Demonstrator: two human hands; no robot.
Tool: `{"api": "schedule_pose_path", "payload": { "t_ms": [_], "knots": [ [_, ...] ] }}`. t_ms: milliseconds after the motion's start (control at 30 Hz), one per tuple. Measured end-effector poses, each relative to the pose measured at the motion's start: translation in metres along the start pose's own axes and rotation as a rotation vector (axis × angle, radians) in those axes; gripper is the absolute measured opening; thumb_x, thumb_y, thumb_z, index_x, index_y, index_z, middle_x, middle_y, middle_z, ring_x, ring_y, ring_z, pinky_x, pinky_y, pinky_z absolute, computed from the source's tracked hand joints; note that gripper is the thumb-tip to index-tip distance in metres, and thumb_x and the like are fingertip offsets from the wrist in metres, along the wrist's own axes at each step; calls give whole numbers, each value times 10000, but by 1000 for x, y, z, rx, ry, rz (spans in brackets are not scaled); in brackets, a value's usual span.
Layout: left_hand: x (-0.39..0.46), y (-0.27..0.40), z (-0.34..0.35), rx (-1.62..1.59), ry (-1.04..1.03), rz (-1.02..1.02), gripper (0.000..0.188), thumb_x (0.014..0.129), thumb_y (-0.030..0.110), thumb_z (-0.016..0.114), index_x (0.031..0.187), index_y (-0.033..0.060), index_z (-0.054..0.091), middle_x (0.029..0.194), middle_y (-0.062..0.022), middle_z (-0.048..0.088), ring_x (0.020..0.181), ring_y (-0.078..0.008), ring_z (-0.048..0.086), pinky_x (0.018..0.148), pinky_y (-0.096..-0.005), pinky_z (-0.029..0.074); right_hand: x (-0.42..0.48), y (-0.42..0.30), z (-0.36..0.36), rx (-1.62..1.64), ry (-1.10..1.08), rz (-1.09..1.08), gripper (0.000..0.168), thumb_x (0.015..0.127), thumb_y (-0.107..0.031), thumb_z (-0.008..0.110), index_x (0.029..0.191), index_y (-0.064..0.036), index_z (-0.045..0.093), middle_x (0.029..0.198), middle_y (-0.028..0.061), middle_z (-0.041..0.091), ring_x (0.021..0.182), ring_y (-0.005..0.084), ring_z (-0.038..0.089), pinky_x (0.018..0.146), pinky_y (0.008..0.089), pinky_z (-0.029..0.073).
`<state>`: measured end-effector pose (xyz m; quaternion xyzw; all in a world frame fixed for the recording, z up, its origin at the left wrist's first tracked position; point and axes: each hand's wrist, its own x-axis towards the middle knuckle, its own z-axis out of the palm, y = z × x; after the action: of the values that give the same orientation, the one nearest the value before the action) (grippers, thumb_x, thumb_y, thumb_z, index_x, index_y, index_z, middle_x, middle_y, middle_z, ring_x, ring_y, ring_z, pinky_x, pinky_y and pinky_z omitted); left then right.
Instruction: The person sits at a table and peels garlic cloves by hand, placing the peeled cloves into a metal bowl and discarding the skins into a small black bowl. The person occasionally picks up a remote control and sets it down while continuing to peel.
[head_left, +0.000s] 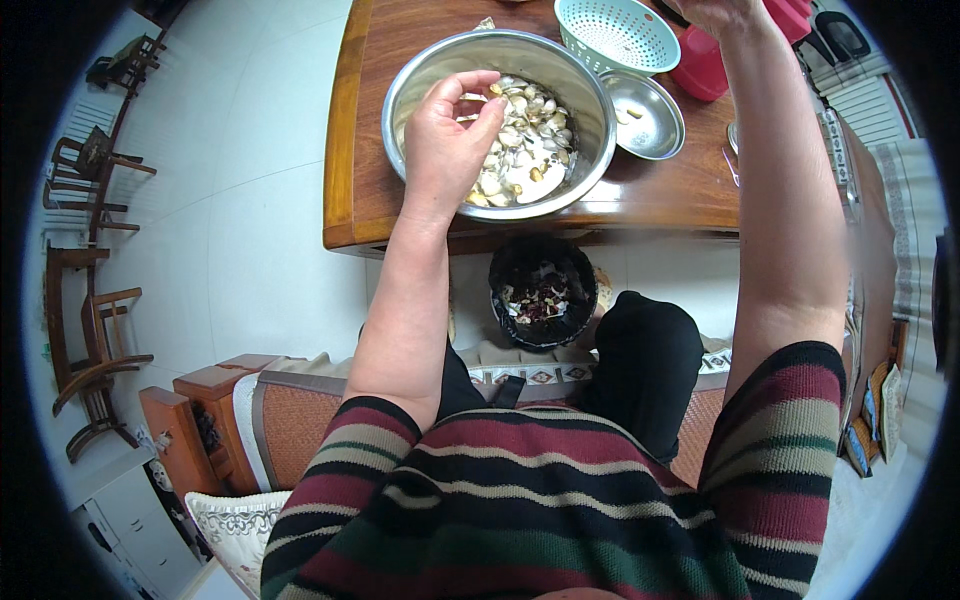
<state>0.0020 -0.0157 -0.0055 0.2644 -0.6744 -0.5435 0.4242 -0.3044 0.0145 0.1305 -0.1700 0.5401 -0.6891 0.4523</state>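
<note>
My left hand (454, 142) is over a deep stainless steel pot (592, 176) standing on the wooden table. Between its thumb and index fingertip shows a small yellowish piece (495, 88). Many small pale shells, which look like clams (551, 124), lie in the pot, with a bright glare over the lower part. My right hand (724, 13) reaches to the top edge of the view, near a pinkish-red plastic container (699, 64). Its fingers are cut off by the frame. A small metal bowl (660, 135) next to the pot holds a few pale yellow pieces (630, 114).
Behind the metal bowl stands a light-blue plastic colander (619, 34). Below the front edge of the wooden table (360, 150), a bin with a black liner (544, 330) holds scraps on the floor. My knee (637, 337) is beside it. Wooden chairs (90, 180) stand far left.
</note>
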Motion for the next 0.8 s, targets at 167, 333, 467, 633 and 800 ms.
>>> {"api": "schedule_pose_path", "payload": {
  "t_ms": [167, 333, 467, 633, 800],
  "knots": [
    [1, 0, 2, 20, -1, 13, 241, 844, 34, 677, 1082, 20, 644, 945, -22, 640, 792, -55, 583, 702, -197, 496, 25, -3, -1, 6, 40, -57, 153, 786, -117, 489, 847, 16, 535, 655, 81, 612, 515, 165, 601, 428, 239, 535],
    [2, -4, -1, -7, -2, 4, 242, 842, 42, 681, 1081, 25, 647, 954, -27, 643, 801, -57, 588, 717, -196, 495, 5, 10, -6, -82, 27, -78, 174, 790, -130, 510, 851, 29, 547, 703, 107, 618, 547, 168, 597, 436, 229, 520],
    [1, 0, -1, -35, -2, -2, 248, 842, 55, 684, 1086, 26, 650, 971, -32, 646, 818, -65, 592, 722, -197, 495, -52, 13, -57, -291, -76, -182, 302, 890, -234, 547, 1035, 31, 540, 930, 129, 647, 744, 140, 655, 510, 172, 531],
    [3, -1, 3, -38, -9, 18, 258, 842, 62, 690, 1093, 26, 648, 968, -28, 643, 820, -62, 587, 723, -201, 493, -165, 40, -128, -509, -45, -116, 387, 863, -369, 643, 1069, -47, 581, 871, 63, 669, 671, 95, 613, 523, 201, 446],
    [-1, -2, -1, -5, 4, 11, 258, 845, 63, 690, 1096, 26, 644, 964, -26, 643, 816, -56, 584, 725, -196, 488, -221, 83, -223, -241, 355, -24, 345, 845, -376, 674, 1041, -109, 578, 880, 17, 633, 692, 85, 532, 565, 223, 407]
  ]
}}
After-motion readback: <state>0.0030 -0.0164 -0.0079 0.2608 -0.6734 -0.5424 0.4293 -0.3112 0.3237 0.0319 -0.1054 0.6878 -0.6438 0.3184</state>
